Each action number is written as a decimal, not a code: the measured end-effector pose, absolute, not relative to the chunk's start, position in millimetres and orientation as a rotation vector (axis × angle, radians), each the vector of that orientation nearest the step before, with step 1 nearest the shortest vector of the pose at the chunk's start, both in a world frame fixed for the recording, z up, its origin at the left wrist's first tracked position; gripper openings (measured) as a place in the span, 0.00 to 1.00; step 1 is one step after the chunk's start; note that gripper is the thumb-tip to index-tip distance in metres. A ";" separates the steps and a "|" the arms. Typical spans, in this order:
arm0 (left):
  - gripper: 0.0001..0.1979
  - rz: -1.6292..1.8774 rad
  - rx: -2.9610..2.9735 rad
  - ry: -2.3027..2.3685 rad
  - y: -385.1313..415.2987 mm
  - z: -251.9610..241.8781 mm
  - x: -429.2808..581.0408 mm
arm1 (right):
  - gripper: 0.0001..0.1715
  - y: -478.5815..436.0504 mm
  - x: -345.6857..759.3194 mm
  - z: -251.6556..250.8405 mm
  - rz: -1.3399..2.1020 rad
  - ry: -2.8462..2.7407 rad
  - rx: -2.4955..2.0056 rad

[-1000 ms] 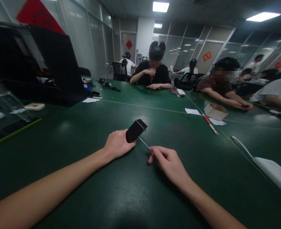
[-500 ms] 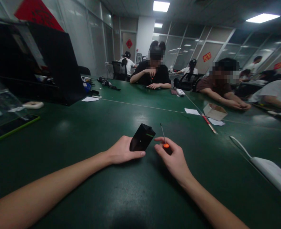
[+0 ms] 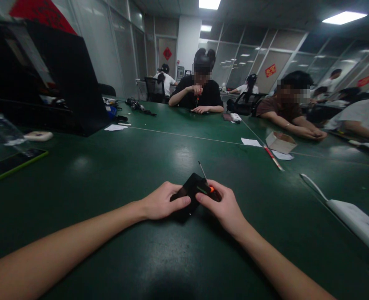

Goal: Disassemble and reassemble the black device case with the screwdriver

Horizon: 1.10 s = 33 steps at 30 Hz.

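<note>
A small black box-shaped device [image 3: 193,186] with a faint green mark is held just above the green table [image 3: 159,258]. My left hand [image 3: 165,201] grips it from the left, thumb across its near face. On its right side, my right hand [image 3: 223,204] touches the device with thumb and fingers. That same hand also keeps hold of a screwdriver [image 3: 203,170], its orange-collared handle tucked in the palm and its thin shaft pointing up and away. The fingers behind the device are hidden.
At left are a large black open case [image 3: 68,79] and a green-edged phone [image 3: 15,166]. On the right lie a white power strip [image 3: 356,225], a small open box [image 3: 280,142] and a red-and-white stick [image 3: 273,158]. Across the table sits a person in black [image 3: 214,93].
My right hand has moved left onto the device, screwdriver still in it. The device has tilted and sits slightly lower. The view has shifted a little.
</note>
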<state>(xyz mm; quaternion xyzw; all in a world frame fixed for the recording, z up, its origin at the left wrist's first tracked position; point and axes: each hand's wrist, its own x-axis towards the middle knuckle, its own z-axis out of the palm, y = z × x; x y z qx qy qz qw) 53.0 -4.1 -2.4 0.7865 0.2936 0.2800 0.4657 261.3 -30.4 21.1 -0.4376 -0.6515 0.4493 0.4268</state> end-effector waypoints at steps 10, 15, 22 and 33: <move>0.28 0.672 1.917 0.754 -9.0 0.5 54.6 | 0.20 -31.4 260.0 18.0 1.231 -1.578 -1.159; 0.20 0.722 1.896 0.719 -7.6 1.8 55.1 | 0.20 -30.7 259.2 16.6 1.136 -1.619 -1.190; 0.20 0.772 1.842 0.764 -3.6 -3.3 55.6 | 0.21 -32.7 254.3 13.2 1.097 -1.637 -1.248; 0.20 0.768 1.724 0.728 -5.6 1.9 52.9 | 0.20 -31.6 254.2 6.5 1.043 -1.691 -1.233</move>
